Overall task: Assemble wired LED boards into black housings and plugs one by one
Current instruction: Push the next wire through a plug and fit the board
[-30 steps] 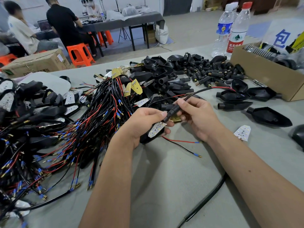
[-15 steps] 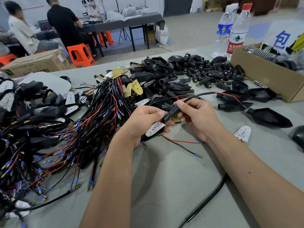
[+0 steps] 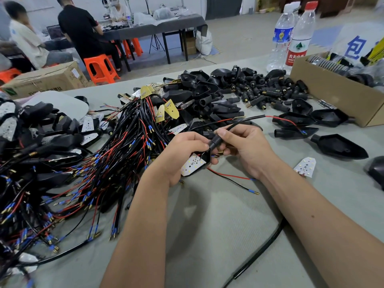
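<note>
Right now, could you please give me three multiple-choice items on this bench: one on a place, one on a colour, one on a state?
1. Where does the loose LED board lie?
A. On the table right of the right forearm
B. Inside the cardboard box
C. On the wire pile

2. What colour is the cap of the nearer bottle?
A. Green
B. Red
C. Black

3. What is the right hand doing?
A. Resting flat on the table
B. Lifting a bottle
C. Pinching the black plug

Answers: 1 A, the board sits on bare table beside that arm; 2 B, its cap is red; 3 C, thumb and fingers close on the plug.
</note>
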`<act>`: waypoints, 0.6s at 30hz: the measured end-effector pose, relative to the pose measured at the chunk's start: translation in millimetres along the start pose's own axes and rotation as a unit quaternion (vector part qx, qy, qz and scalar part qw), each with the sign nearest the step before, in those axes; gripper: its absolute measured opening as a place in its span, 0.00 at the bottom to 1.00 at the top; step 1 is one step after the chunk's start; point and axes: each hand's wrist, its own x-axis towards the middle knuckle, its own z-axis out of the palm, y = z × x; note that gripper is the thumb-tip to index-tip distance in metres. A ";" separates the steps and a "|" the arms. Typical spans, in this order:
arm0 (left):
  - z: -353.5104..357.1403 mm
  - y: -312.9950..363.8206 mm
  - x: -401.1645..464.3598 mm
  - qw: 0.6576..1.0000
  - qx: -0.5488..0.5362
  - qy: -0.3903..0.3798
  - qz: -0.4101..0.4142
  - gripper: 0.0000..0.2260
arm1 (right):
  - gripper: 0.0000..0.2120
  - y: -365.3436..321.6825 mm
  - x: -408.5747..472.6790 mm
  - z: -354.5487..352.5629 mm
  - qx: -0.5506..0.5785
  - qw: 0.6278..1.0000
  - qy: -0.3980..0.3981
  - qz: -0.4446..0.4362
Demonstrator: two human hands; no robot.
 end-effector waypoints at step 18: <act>-21.5 -3.7 -6.0 0.998 -0.055 -0.013 -0.016 0.07 | 0.06 -1.8 3.5 -2.4 0.083 0.979 0.183 -0.037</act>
